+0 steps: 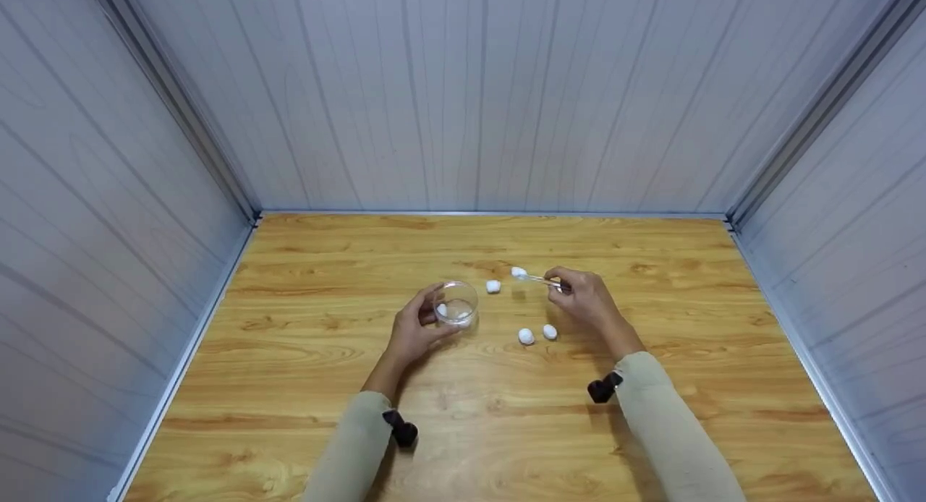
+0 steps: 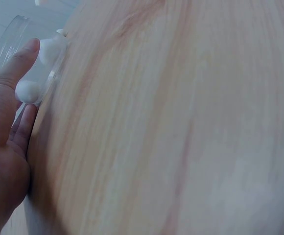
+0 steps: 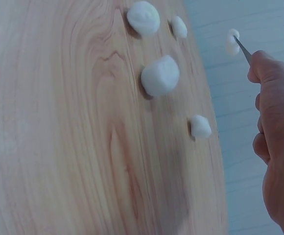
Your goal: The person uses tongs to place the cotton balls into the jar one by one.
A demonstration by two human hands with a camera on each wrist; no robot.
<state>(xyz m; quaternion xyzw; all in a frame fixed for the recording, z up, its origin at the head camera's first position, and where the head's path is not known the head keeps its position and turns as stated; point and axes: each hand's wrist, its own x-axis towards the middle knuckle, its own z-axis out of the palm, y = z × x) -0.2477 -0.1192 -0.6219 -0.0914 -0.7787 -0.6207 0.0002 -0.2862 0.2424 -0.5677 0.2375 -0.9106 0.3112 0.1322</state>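
Note:
My left hand (image 1: pixel 414 332) grips a clear round dish (image 1: pixel 456 299) from its left side, thumb near and fingers behind. White cotton balls lie inside it; the left wrist view shows one cotton ball (image 2: pixel 28 91) low against the wall beside the fingers. In my right hand (image 1: pixel 584 297) a slim pair of tweezers (image 1: pixel 539 278) is pinched, pointing left. Their tips hold a cotton ball (image 1: pixel 519 272), raised above the table in the right wrist view.
On the wood-grain table (image 1: pixel 289 386) lie loose cotton balls: one (image 1: pixel 493 286) right of the dish, two more, including one cotton ball (image 1: pixel 526 336), nearer me. In the right wrist view another cotton ball (image 3: pixel 201 126) lies below the tweezers. Pale panel walls (image 1: pixel 463 97) enclose the back and sides.

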